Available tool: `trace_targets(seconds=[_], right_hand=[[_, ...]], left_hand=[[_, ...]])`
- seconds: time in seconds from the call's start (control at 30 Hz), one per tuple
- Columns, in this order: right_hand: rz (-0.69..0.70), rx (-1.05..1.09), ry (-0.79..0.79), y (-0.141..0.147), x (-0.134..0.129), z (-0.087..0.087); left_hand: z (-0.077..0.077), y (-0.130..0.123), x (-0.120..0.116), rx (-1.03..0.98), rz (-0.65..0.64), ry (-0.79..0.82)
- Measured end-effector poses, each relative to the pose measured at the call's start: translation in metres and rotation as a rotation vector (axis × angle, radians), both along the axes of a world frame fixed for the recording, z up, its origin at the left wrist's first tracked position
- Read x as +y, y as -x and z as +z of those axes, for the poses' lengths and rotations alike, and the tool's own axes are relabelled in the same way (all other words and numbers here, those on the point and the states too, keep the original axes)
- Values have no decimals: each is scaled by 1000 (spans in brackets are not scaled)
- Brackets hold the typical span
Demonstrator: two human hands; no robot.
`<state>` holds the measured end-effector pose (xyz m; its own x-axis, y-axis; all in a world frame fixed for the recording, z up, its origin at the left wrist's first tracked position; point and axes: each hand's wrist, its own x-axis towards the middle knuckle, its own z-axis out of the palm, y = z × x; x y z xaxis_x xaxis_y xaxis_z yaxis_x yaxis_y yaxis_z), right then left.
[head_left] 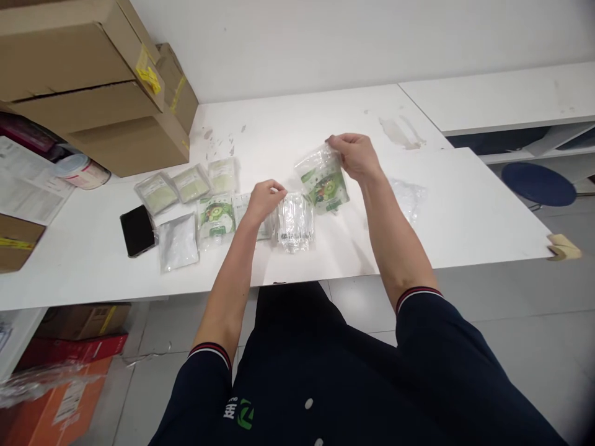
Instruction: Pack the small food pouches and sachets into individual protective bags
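Note:
My right hand (357, 156) pinches the top corner of a clear pouch with a green kiwi print (326, 186) and holds it up at a tilt. My left hand (266, 199) is closed, its fingertips at the top left edge of a clear plastic packet (296, 220) with pale contents I cannot make out. Partly behind my left hand and wrist is a pale printed packet (242, 205). Left of that lies another kiwi-print pouch (216, 217), with a silvery white packet (179, 243) beside it.
Pale green packets (190, 183) lie in a row near stacked cardboard boxes (69, 56). A black phone (138, 230) and a tin (82, 171) are at the left. A clear plastic bag (406, 198) lies beyond my right forearm. A blue stool (538, 184) stands at the right.

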<state>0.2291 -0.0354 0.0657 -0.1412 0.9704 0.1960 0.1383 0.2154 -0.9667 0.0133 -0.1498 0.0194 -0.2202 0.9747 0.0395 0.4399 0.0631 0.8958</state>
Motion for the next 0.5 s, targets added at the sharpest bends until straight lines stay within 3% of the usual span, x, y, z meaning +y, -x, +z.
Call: trace_targets(seconds=[0.13,0.27,0.4,0.5], right_hand=[[56,175,-12,2,4,32],[-51,318,-164,3,14,65],[-143,135,-328,-9,26,93],[-35,-131,-234,-30,32,105]], left_hand=[[20,2,13,-174,89,-182],[44,0,27,-184,230,-365],[68,0,43,-195,271,-495],[94,5,52,-177,310,-576]])
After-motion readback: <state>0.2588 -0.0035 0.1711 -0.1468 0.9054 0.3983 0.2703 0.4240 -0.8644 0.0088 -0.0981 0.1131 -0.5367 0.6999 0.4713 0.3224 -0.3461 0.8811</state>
